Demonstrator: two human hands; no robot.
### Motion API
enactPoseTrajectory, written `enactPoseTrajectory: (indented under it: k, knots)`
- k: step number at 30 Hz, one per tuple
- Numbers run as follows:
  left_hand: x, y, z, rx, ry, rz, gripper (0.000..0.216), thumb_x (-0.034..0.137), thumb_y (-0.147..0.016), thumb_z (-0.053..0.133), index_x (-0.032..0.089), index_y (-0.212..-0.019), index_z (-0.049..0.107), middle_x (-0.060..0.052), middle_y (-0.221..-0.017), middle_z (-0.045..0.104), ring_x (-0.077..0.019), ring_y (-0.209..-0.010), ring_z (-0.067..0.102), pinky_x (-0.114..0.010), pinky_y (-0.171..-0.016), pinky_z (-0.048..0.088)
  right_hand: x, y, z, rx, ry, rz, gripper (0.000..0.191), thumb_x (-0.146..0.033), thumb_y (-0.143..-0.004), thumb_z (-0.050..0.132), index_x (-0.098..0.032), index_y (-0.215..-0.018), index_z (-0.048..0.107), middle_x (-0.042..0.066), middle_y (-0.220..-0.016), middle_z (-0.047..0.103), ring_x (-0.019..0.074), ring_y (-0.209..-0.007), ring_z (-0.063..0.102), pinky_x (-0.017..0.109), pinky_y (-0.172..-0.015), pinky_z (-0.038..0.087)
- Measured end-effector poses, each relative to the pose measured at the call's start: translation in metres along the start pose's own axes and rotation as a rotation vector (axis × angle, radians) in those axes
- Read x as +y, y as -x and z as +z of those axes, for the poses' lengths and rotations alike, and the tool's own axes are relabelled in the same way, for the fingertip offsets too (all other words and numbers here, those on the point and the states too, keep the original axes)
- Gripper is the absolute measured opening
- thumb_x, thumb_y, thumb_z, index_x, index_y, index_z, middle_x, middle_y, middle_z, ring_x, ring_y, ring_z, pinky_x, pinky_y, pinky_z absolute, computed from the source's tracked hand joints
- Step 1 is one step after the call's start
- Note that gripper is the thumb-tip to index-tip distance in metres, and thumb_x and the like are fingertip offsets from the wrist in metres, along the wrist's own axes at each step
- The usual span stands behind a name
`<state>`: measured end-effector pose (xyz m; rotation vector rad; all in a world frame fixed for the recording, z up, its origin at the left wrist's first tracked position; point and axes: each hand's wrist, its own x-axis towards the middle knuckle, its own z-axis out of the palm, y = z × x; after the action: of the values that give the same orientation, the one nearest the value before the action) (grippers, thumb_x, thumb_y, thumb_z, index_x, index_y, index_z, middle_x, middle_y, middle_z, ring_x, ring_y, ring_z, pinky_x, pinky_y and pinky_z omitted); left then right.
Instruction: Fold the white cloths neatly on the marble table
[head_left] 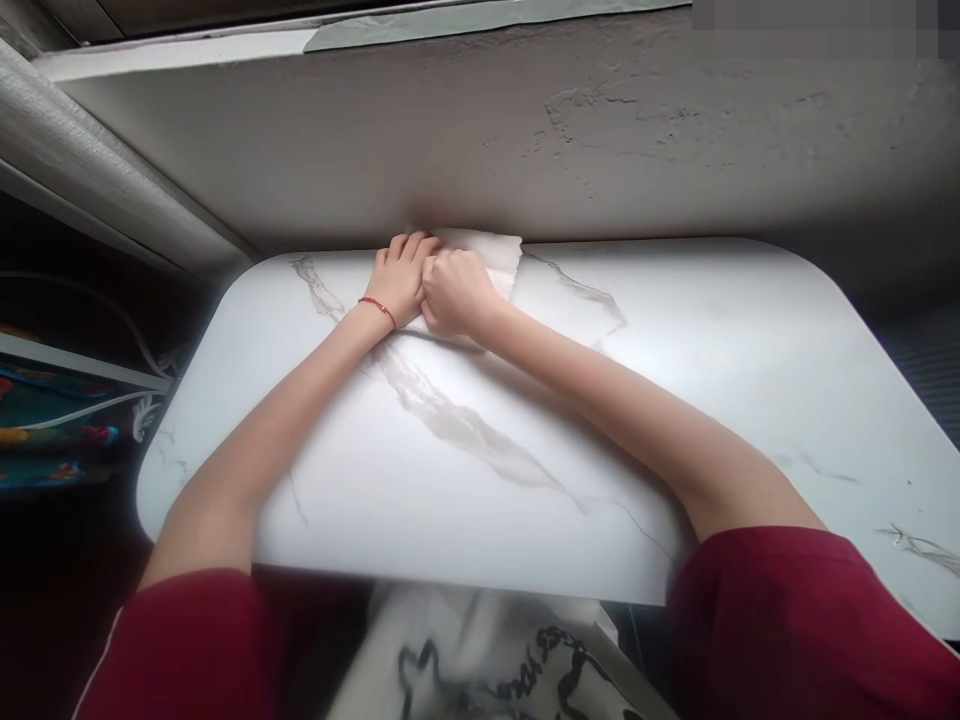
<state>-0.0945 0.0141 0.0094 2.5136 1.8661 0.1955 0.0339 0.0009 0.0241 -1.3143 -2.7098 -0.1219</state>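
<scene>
The left hand (403, 275) is being held palm-down, fingers (411, 245) outstretched; the right hand (459, 288) is being clenched atop the cloth (495, 250).

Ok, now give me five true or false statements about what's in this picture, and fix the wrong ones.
1. A thin red cord bracelet is on the left wrist. True.
2. The curled right hand is on a white, jagged-edged cloth. True.
3. The left hand is far from the right hand. False: they are close together.
4. The glossy white, grey-veined tabletop has square far corners. False: they are rounded.
5. The cloth hangs off the table's near edge. False: it lies by the far edge.
</scene>
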Motion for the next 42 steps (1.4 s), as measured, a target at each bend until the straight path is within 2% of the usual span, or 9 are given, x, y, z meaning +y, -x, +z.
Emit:
enactPoseTrajectory:
  k: [4, 10, 16, 20, 30, 36, 39, 42]
  knots:
    - [-0.002, -0.004, 0.005, 0.072, 0.062, -0.011, 0.052, 0.032, -0.100, 0.026, 0.017, -0.146, 0.045, -0.014, -0.156, 0.044, -0.0317, -0.143, 0.036, -0.048, -0.114, 0.034, 0.025, -0.008, 0.025, 0.211, -0.048, -0.135, 0.034, -0.025, -0.088, 0.042, -0.003, -0.107, 0.059, 0.025, -0.113, 0.061, 0.0362, -0.103, 0.054, 0.049, -0.089, 0.041]
    - [-0.004, -0.002, 0.007, 0.071, 0.077, -0.011, 0.054, 0.030, -0.099, 0.024, 0.016, -0.149, 0.042, -0.014, -0.157, 0.043, -0.0309, -0.143, 0.035, -0.048, -0.115, 0.032, 0.034, -0.016, 0.044, 0.314, -0.099, -0.147, 0.028, -0.023, -0.085, 0.041, -0.007, -0.104, 0.055, 0.021, -0.108, 0.058, 0.0338, -0.100, 0.050, 0.049, -0.089, 0.040]
    - [-0.003, -0.002, 0.006, 0.067, 0.087, -0.001, 0.054, 0.031, -0.099, 0.025, 0.019, -0.149, 0.042, -0.013, -0.155, 0.044, -0.0326, -0.143, 0.035, -0.051, -0.114, 0.033, 0.034, -0.017, 0.050, 0.314, -0.102, -0.132, 0.025, -0.021, -0.086, 0.039, -0.009, -0.103, 0.052, 0.020, -0.108, 0.057, 0.0332, -0.100, 0.049, 0.048, -0.089, 0.041]
    - [-0.001, 0.001, 0.003, 0.096, 0.097, -0.008, 0.053, 0.028, -0.097, 0.028, 0.016, -0.144, 0.049, -0.014, -0.152, 0.047, -0.0341, -0.139, 0.039, -0.051, -0.111, 0.036, 0.033, -0.012, 0.044, 0.286, -0.074, -0.113, 0.029, -0.022, -0.087, 0.039, -0.008, -0.107, 0.055, 0.021, -0.111, 0.059, 0.0325, -0.103, 0.049, 0.045, -0.091, 0.041]
    - [0.004, 0.012, 0.001, 0.193, 0.147, 0.106, 0.049, 0.032, -0.090, 0.042, 0.014, -0.132, 0.060, -0.015, -0.140, 0.059, -0.0358, -0.125, 0.049, -0.050, -0.104, 0.040, 0.030, 0.026, 0.024, 0.181, 0.002, -0.072, 0.035, -0.016, -0.094, 0.034, -0.005, -0.115, 0.060, 0.020, -0.109, 0.060, 0.0293, -0.099, 0.050, 0.040, -0.092, 0.040]
    - [0.034, 0.022, -0.002, 0.252, 0.035, 0.264, 0.043, 0.036, -0.085, 0.048, 0.012, -0.115, 0.067, -0.017, -0.113, 0.069, -0.0375, -0.109, 0.056, -0.056, -0.104, 0.034, 0.041, 0.078, 0.015, 0.185, 0.055, -0.181, 0.031, -0.017, -0.094, 0.035, -0.009, -0.103, 0.063, 0.017, -0.097, 0.062, 0.0284, -0.087, 0.048, 0.039, -0.082, 0.041]
    - [0.062, 0.033, -0.007, 0.203, -0.076, 0.349, 0.041, 0.033, -0.083, 0.049, 0.009, -0.109, 0.069, -0.021, -0.105, 0.069, -0.0399, -0.102, 0.058, -0.057, -0.099, 0.035, 0.039, 0.111, 0.007, 0.177, 0.139, -0.217, 0.030, -0.016, -0.094, 0.036, -0.009, -0.098, 0.065, 0.015, -0.089, 0.063, 0.0273, -0.080, 0.048, 0.038, -0.075, 0.040]
    - [0.094, 0.050, -0.013, 0.125, -0.181, 0.392, 0.038, 0.028, -0.083, 0.049, 0.005, -0.106, 0.069, -0.025, -0.102, 0.069, -0.0401, -0.097, 0.059, -0.054, -0.092, 0.037, 0.027, 0.143, 0.000, 0.154, 0.257, -0.180, 0.033, -0.007, -0.093, 0.035, -0.011, -0.090, 0.067, 0.013, -0.079, 0.064, 0.0258, -0.071, 0.051, 0.037, -0.065, 0.039]
